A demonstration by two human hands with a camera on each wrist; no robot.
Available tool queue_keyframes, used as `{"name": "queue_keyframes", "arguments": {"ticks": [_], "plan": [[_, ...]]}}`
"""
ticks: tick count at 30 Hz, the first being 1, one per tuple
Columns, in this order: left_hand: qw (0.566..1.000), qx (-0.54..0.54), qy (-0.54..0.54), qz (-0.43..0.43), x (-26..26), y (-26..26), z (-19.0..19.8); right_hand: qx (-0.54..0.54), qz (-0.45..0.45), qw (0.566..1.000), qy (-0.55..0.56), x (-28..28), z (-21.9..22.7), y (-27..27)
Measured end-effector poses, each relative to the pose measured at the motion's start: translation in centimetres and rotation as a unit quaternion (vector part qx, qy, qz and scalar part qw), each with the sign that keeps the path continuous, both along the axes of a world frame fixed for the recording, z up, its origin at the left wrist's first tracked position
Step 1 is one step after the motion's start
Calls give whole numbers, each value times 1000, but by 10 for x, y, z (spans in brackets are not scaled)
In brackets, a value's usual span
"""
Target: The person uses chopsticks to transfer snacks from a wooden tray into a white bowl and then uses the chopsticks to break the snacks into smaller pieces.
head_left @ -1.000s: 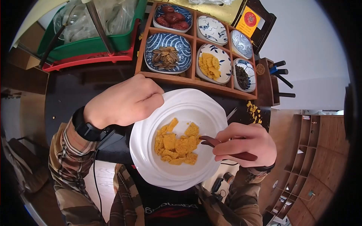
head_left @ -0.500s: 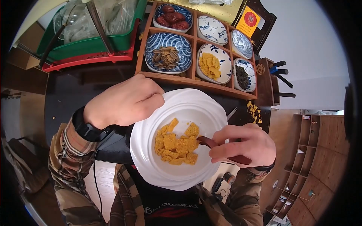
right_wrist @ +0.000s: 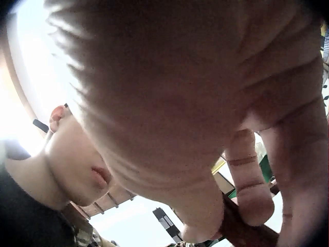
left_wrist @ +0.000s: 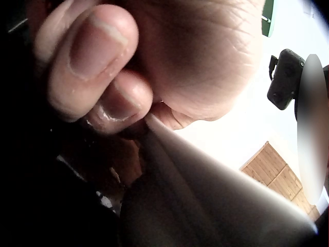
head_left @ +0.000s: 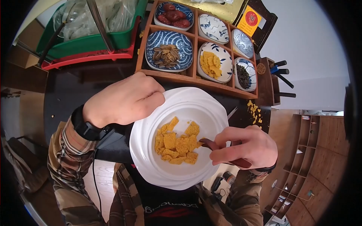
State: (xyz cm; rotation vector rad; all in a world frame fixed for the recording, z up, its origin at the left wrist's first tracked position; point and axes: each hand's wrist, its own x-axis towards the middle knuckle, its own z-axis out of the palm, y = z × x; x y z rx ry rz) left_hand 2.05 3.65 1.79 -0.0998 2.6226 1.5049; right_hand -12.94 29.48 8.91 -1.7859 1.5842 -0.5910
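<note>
My left hand (head_left: 126, 100) grips the upper left rim of a white bowl (head_left: 145, 165); its curled fingers pinch that rim (left_wrist: 205, 180) in the left wrist view. Inside the bowl lies a heap of yellow, crumbly flat pieces (head_left: 181, 145). My right hand (head_left: 250, 147) holds a dark brown wooden spoon (head_left: 241, 163) between thumb and fingers, over the bowl's right side. The spoon's tip is at the right edge of the yellow pieces. In the right wrist view, the palm hides most of the spoon (right_wrist: 247, 231).
Behind the bowl stands a divided wooden tray (head_left: 169, 78) with patterned dishes of red dates (head_left: 173, 16), brown seeds (head_left: 166, 56), yellow pieces (head_left: 210, 64) and dark leaves (head_left: 242, 77). Yellow crumbs (head_left: 254, 111) lie at right. A green bin (head_left: 86, 52) stands back left, a pen holder (head_left: 267, 83) right.
The spoon's tip moved left to the yellow pieces, then slightly back right, as the right hand's fingers shifted along the handle. The left hand and bowl stayed nearly in place.
</note>
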Motion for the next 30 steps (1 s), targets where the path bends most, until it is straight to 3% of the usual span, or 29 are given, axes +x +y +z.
{"name": "queue_keyframes", "arguments": {"ticks": [19, 27, 30], "plan": [[995, -12, 99, -29, 3, -5, -18, 22, -8, 999, 31, 21, 12, -4], [988, -53, 143, -38, 6, -6, -21, -68, -116, 986, 100, 30, -5, 0], [985, -58, 157, -36, 5, -5, -23, -34, -162, 981, 100, 31, -4, 4]]}}
